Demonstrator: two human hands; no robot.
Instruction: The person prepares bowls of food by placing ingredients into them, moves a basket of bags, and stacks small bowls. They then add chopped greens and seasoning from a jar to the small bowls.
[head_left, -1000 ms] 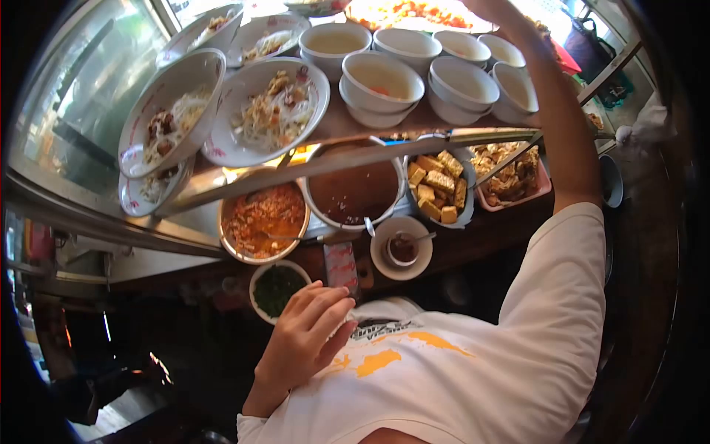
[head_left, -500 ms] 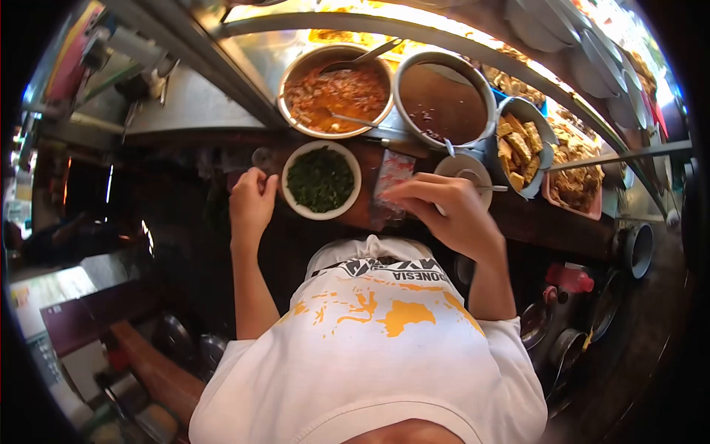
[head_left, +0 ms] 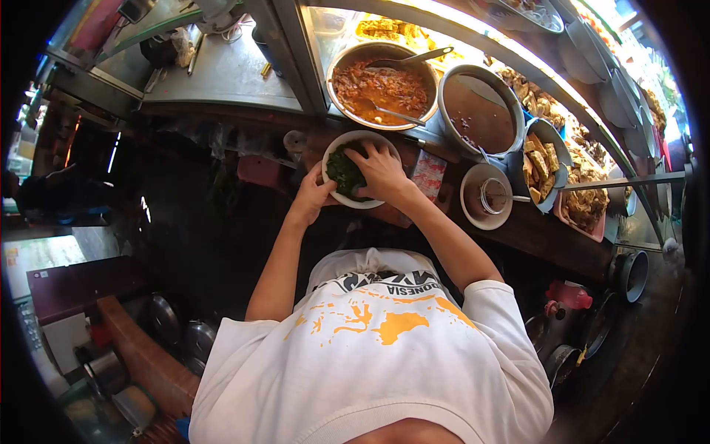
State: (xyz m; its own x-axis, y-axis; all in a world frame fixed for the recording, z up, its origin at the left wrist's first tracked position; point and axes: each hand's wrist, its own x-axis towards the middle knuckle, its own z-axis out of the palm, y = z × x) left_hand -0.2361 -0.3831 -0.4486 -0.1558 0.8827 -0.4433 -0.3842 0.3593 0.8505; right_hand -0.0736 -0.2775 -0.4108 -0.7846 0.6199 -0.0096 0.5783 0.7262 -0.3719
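Note:
A white bowl (head_left: 388, 145) of chopped dark green leaves (head_left: 343, 169) stands in front of me near the counter edge. My left hand (head_left: 310, 197) grips the bowl's left rim, thumb over the edge and fingers around the outside. Over the bowl, my right hand (head_left: 382, 175) has its fingers spread, with the fingertips down on the leaves. Part of the leaves is hidden under that hand. Just right of the bowl lies a red-and-white printed plastic packet (head_left: 427, 174), apart from both hands.
A pot of red stew (head_left: 381, 92) with ladles and a pot of brown broth (head_left: 481, 111) stand behind the bowl. To the right are a bowl with a glass jar (head_left: 473, 211), a basin of fried tofu (head_left: 542, 166) and a pink tray (head_left: 584, 214). A metal post (head_left: 285, 52) rises behind.
My left hand has taken hold of the bowl's rim. My right hand has left the packet and gone into the leaves. The camera view has shifted, moving the counter rightward in the picture.

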